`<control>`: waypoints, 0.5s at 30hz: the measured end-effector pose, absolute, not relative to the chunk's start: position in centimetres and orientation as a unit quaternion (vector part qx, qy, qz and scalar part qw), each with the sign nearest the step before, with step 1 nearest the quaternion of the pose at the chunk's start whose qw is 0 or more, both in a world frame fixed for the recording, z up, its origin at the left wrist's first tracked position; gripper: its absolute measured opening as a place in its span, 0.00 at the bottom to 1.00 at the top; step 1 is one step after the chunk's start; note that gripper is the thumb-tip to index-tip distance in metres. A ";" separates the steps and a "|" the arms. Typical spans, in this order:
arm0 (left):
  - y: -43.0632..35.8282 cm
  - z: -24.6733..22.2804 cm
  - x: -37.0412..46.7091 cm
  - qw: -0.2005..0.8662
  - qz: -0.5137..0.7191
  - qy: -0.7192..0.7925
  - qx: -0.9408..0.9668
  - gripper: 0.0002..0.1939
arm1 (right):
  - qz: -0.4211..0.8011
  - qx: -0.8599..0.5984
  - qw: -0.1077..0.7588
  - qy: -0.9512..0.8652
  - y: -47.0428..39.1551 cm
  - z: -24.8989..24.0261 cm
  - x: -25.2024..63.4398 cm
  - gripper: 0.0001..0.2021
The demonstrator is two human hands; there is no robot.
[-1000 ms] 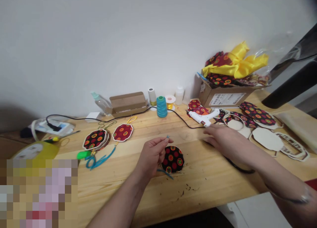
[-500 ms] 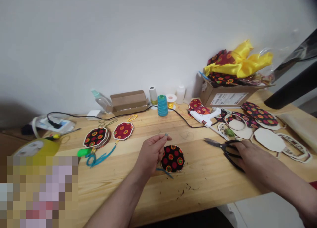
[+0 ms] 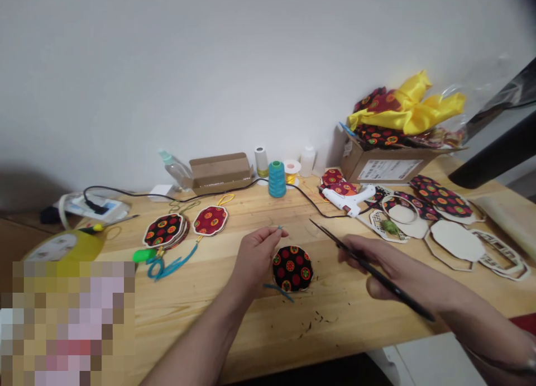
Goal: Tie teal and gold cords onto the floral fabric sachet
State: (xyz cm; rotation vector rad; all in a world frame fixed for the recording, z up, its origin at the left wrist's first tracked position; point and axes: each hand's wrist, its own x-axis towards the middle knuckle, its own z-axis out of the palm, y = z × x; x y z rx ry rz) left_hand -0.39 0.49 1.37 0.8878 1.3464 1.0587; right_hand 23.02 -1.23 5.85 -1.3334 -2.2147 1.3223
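My left hand (image 3: 256, 260) is closed in a pinch over the table, a small bit of blue cord (image 3: 280, 228) showing at its fingertips. Right beside it lies a black fabric-covered disc (image 3: 292, 268) with red and orange flower prints and a pale rim. Blue strands (image 3: 280, 291) stick out at the disc's lower left. My right hand (image 3: 377, 257) is raised off the table and grips black-handled scissors (image 3: 389, 285), whose blades point up and left toward my left hand. The scissors are seen nearly edge-on, so I cannot tell how far apart the blades are.
Patterned discs (image 3: 165, 231) with blue tassels lie left. A teal thread cone (image 3: 277, 180) stands at the back. The white glue gun (image 3: 345, 199), its black cable, and wooden frames (image 3: 454, 242) lie right, before a fabric-filled cardboard box (image 3: 387, 165). Dark scraps (image 3: 312, 323) litter the front.
My right hand has picked the scissors up off the table and brought them left, turning them edge-on. My left hand has stayed nearly still in its pinch.
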 end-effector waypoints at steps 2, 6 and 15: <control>0.7 1.2 -0.6 0.579 0.437 0.571 0.384 0.14 | 0.463 -0.406 0.112 -0.780 0.4 6.1 21.5 0.12; 1.0 0.9 -1.0 0.582 0.443 0.578 0.363 0.13 | 0.508 -0.377 0.061 -0.772 2.7 5.9 19.8 0.23; 0.9 1.2 -0.7 0.596 0.455 0.567 0.342 0.11 | 0.555 -0.418 0.033 -0.718 2.5 4.6 20.1 0.28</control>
